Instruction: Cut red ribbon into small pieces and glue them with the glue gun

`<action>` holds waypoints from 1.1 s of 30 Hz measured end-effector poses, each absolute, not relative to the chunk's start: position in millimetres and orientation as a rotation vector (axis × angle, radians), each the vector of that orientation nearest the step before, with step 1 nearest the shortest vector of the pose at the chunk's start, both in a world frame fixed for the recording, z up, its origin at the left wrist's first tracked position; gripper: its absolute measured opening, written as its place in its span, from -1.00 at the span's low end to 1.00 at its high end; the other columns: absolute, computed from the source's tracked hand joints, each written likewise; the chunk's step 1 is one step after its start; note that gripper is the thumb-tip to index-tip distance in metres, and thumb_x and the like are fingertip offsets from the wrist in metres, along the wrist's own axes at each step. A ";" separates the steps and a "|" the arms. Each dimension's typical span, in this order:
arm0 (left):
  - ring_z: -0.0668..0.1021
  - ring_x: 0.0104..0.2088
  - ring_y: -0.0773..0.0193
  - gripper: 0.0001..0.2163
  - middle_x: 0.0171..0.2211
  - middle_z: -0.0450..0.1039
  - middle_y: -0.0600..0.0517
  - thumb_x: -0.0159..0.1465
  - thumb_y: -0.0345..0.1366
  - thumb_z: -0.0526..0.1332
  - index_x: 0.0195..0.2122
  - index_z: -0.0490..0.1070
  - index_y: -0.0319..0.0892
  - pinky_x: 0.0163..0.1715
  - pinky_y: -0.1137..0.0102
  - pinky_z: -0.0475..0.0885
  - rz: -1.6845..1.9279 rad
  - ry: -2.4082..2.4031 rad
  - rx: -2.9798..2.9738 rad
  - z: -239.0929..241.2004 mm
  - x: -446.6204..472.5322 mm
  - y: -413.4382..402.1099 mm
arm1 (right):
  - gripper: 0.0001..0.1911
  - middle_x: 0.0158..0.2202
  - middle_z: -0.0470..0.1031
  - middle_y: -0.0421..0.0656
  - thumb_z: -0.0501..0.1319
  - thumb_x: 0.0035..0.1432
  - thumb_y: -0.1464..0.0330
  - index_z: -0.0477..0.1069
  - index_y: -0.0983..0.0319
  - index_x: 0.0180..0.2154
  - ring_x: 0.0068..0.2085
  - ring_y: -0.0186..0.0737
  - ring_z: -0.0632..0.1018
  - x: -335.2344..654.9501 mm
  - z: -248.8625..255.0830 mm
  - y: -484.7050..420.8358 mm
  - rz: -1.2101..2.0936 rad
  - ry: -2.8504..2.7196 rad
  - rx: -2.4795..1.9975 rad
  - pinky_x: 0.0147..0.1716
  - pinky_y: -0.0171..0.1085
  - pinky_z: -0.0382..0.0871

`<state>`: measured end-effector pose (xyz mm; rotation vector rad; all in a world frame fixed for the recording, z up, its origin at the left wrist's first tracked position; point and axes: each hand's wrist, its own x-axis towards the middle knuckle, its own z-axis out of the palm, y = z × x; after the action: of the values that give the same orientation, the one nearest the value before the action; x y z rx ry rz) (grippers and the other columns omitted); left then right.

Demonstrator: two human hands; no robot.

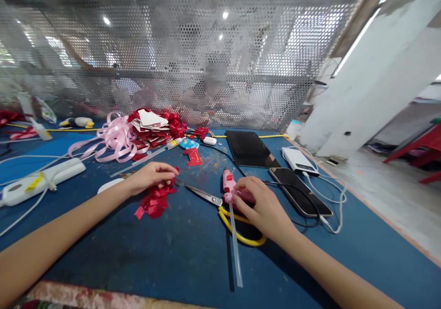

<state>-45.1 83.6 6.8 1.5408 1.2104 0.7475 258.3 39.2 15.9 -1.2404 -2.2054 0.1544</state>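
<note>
My left hand (156, 176), thumb and fingers pinched together, is just above a small heap of cut red ribbon pieces (153, 202). A bit of red shows at its fingertips, but what it pinches is too small to make out. My right hand (263, 205) is closed around a pink glue gun (228, 181). A long clear glue stick (235, 247) juts from the gun's rear toward me. Scissors with yellow handles (253, 242) lie beneath the gun and hand, their blades partly open toward the ribbon pieces.
Pink ribbon loops (119, 139) and a stack of red and white cards (149, 123) lie at the back left. On the right are a black tablet (250, 148), a phone (299, 191) and a power bank (299, 160) with cables. A perforated metal screen (186, 37) stands behind.
</note>
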 end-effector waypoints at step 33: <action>0.22 0.21 0.04 -0.49 0.17 0.25 -0.10 0.15 0.16 0.04 -0.12 0.46 -0.13 0.20 0.16 0.02 0.937 1.290 1.993 2.5 -54.1 93.1 | -0.89 -0.23 0.39 -0.10 0.12 0.16 0.33 0.36 0.20 -0.37 -0.21 -0.19 0.44 256.5 16.0 38.9 0.126 -2.271 -1.183 -0.18 -0.18 0.34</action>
<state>-54.1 93.1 2.5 1.9934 1.2896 0.9370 256.5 38.9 16.0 -1.1829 -2.2707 0.1260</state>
